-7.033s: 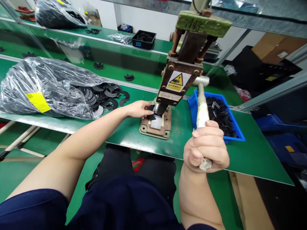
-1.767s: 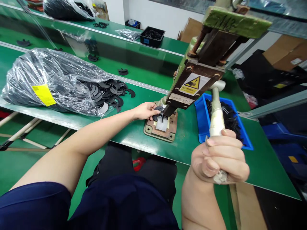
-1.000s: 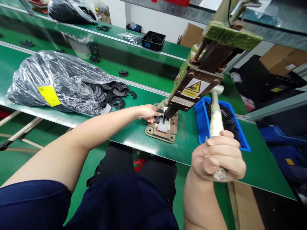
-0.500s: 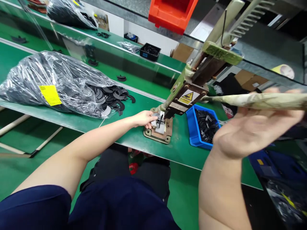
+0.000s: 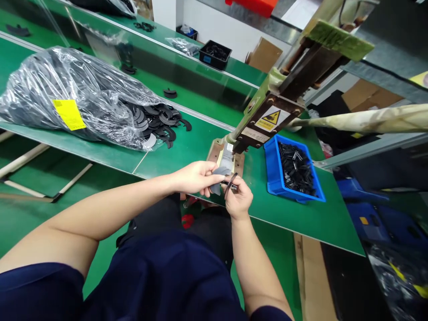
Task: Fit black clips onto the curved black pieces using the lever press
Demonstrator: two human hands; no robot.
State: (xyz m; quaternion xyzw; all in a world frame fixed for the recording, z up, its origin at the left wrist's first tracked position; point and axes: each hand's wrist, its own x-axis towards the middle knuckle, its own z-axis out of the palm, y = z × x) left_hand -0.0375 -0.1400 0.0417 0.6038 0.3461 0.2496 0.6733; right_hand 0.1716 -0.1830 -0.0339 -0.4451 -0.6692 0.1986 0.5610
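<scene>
Between the thumb and fingers of my left hand is a grey curved plastic piece. My right hand is closed on a thin black curved strip at the right end of that piece; whether the two are joined I cannot tell. Both hands meet just in front of the base of a hand press. Its lever sticks out to the right with no hand on it.
A clear plastic bag spills dark crescent pieces onto the green bench at left. Right of the press stands a blue bin full of small black parts. A black tray sits on the shelf behind.
My right hand has let go of the press lever and come down to the black strip. My left hand has drawn the grey piece off the press base toward me.
</scene>
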